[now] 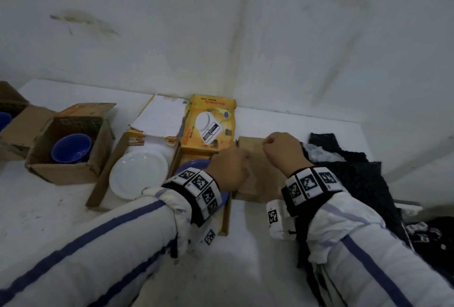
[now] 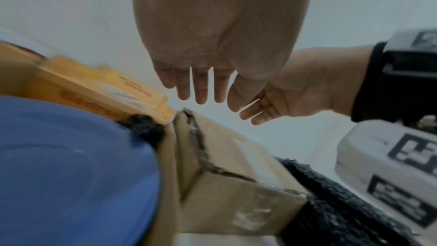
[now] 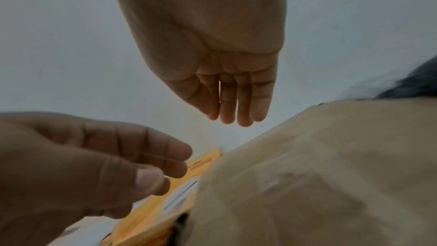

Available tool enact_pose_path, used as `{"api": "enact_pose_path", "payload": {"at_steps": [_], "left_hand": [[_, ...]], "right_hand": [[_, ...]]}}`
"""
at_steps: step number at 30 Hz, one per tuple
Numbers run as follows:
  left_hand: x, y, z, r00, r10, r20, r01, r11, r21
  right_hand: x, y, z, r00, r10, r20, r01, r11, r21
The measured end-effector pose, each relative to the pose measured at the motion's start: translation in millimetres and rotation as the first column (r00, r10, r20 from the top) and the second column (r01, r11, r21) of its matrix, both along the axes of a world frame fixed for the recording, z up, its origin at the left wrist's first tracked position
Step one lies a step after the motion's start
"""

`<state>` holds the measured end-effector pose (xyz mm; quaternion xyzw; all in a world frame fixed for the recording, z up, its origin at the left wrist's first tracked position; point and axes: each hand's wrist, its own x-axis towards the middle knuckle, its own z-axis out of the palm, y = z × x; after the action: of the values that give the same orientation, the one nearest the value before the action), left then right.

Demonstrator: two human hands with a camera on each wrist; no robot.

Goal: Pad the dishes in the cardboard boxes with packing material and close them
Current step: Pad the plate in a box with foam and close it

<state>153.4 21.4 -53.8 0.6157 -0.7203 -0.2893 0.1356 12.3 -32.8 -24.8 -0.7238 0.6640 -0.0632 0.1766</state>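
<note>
A shut brown cardboard box (image 1: 254,159) lies on the white table (image 1: 248,252), and both hands hover just over it. My left hand (image 1: 229,166) is at its left edge, my right hand (image 1: 282,149) at its far right corner. In the left wrist view the left hand (image 2: 196,91) hangs with straight fingers and holds nothing. The right hand (image 3: 234,104) is likewise empty with straight fingers. Left of the brown box (image 2: 236,203), a blue plate (image 2: 71,166) lies in an open yellow box (image 1: 208,115), with dark padding (image 2: 144,126) at its corner.
Dark packing material (image 1: 356,174) is heaped to the right of the brown box. A white plate (image 1: 138,174) lies in a second open box. Further left, a blue bowl (image 1: 71,148) sits in an open cardboard box (image 1: 61,174). A white wall runs behind the table.
</note>
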Motion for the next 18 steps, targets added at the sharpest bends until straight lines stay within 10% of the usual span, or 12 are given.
{"api": "enact_pose_path", "payload": {"at_steps": [7,13,18], "left_hand": [[-97.6,-7.4,8.4,0.964,0.002,-0.264,0.035,0.99,0.135],[-153.1,-2.4,3.5,0.882,0.224,-0.415,0.001,0.879,0.477],[-167.6,-5.8,-0.4,0.869,0.287,-0.403,-0.069,0.877,0.475]], "right_hand": [[-107.8,1.2,-7.0,0.934,-0.354,-0.05,0.357,0.925,0.126],[-139.0,10.8,-14.3,0.818,-0.447,0.361,0.395,0.894,0.212],[-142.3,11.5,-22.1,0.731,-0.461,0.502,0.352,0.886,0.302]]}}
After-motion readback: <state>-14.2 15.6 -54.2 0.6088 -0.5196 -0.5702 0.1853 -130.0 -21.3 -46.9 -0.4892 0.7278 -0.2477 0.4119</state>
